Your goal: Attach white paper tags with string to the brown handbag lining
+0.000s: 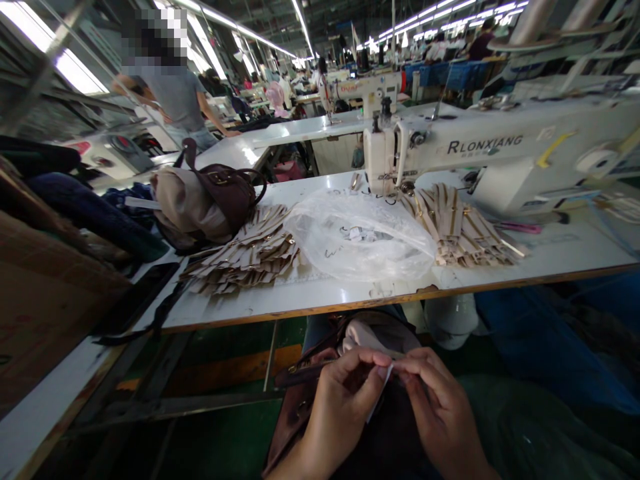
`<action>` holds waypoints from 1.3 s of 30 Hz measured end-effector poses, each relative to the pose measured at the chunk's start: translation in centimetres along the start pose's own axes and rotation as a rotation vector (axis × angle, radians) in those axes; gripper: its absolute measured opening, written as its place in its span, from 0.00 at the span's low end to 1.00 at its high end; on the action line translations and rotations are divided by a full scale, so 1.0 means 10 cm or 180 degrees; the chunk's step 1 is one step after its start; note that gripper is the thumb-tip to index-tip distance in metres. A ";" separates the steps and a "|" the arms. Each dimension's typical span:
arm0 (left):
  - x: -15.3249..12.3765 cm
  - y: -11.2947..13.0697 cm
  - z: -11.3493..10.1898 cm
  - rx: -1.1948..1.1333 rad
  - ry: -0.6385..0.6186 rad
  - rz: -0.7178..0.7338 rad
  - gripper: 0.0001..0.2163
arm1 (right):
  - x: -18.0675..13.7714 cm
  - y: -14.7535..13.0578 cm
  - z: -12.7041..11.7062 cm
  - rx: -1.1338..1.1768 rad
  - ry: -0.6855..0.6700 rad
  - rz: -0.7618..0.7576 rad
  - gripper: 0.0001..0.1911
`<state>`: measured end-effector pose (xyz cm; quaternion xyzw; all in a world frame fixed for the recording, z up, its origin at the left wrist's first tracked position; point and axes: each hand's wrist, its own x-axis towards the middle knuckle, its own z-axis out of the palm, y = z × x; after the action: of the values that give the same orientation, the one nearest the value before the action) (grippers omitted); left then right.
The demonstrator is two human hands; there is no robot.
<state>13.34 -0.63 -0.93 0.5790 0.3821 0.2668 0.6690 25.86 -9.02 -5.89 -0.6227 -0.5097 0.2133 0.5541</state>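
My left hand (pixel 345 400) pinches a small white label (pixel 380 393) between thumb and forefinger, above my lap. Close against it, my right hand (pixel 435 400) is closed with its fingertips at the label's upper end; whether it grips the label or a bit of cloth there, I cannot tell. Under both hands lies a dark brown bag (pixel 295 423) with a zipper, and its pale lining (pixel 363 337) bulges out behind my fingers. The bag's middle is hidden by my hands.
On the white sewing table (pixel 240 308) lie a clear plastic bag (pixel 320 233) with small white pieces, zipper strips (pixel 250 257) and more zipper strips (pixel 465 230). A sewing machine (pixel 480 147) stands at right, a brown-and-beige bag (pixel 200 200) at left. One person (pixel 177 93) stands beyond.
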 end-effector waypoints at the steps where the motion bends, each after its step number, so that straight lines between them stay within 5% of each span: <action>1: 0.00 0.01 0.00 0.0063 0.0017 0.0007 0.05 | 0.00 0.00 0.00 0.0007 0.0005 0.0000 0.11; 39: 0.00 0.00 0.03 0.0021 0.0223 0.0178 0.03 | 0.06 -0.07 0.00 0.0761 -0.0019 0.0228 0.09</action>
<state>13.60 -0.80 -0.89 0.5820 0.3898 0.3042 0.6455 25.76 -8.58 -5.05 -0.5693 -0.4597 0.2941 0.6149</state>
